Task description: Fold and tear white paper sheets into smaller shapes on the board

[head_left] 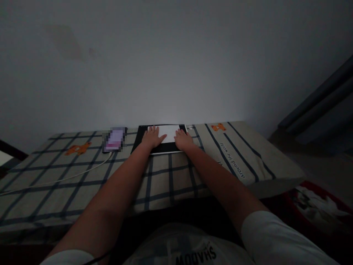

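Note:
A sheet of white paper lies on a black, flat pad with a row of holes along its far edge, perhaps a notebook. My left hand rests flat on the paper's left side, fingers spread and thumb pointing right. On the right side, my right hand lies with its fingers stretched over the paper's edge and its palm over the black pad. Nothing shows in either hand. Parts of the paper and pad are hidden under both hands.
A checked cloth covers the table. To the left lies a phone with a lit screen and a white cable. A wall rises behind. At the lower right stands a red bin with white crumpled stuff inside.

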